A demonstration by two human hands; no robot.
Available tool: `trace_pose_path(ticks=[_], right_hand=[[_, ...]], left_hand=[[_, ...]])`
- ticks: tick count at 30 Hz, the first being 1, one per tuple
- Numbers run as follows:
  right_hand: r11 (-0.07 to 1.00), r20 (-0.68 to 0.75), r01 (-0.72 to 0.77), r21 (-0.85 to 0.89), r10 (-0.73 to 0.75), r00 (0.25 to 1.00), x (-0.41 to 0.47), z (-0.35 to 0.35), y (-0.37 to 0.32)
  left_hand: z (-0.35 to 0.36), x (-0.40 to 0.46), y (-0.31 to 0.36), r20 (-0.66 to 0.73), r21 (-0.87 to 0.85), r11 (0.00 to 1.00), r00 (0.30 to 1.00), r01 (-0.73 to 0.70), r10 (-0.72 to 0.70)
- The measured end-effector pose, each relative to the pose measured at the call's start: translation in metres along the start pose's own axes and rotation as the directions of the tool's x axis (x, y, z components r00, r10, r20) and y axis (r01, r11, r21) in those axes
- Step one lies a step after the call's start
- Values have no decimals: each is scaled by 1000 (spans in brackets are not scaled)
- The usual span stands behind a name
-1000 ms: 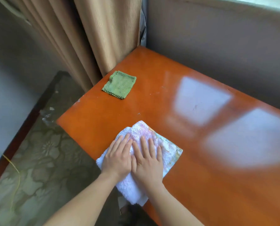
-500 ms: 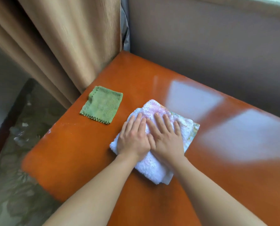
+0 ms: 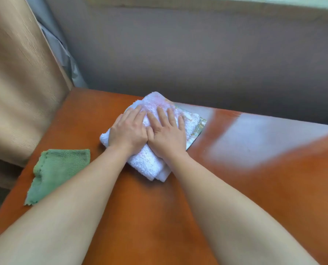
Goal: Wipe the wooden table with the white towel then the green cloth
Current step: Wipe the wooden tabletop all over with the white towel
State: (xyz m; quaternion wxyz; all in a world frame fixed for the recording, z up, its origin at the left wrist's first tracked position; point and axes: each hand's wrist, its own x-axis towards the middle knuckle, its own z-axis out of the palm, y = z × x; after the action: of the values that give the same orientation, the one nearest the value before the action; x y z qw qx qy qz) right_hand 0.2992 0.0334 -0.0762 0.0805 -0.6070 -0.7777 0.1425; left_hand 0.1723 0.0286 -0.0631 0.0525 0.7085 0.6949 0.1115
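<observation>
- I note the white towel (image 3: 149,163), folded into a thick pad, lying on the wooden table (image 3: 159,217) at the far edge, close to the grey wall (image 3: 197,54); its far corner sits just beside the wall.
- My left hand (image 3: 128,131) lies flat on the left half of the towel, fingers straight and held close together, pressing down on the cloth without gripping it.
- My right hand (image 3: 167,133) lies flat on the right half, fingers straight and slightly fanned, likewise pressing; its thumb touches the left hand.
- A patterned border shows along the towel's right edge, past the right fingertips.
- The green cloth (image 3: 58,169) lies on the table near its left edge, apart from the towel; my left forearm crosses over its near right corner. One corner is crumpled.
- A tan curtain (image 3: 20,88) hangs beside the table's left edge.
- Pale window glare lies on the tabletop right of the towel.
- I observe no containers in view.
</observation>
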Motion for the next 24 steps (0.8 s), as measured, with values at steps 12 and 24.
trace_pose_path(ticks=[12, 24], right_hand=[[989, -17, -145, -14, 144, 989, -140, -3, 23], [961, -87, -275, -28, 272, 958, -362, -2, 68]], left_hand=[[8, -109, 55, 9, -57, 986, 987, -157, 158], [9, -297, 160, 111, -91, 963, 958, -254, 263]])
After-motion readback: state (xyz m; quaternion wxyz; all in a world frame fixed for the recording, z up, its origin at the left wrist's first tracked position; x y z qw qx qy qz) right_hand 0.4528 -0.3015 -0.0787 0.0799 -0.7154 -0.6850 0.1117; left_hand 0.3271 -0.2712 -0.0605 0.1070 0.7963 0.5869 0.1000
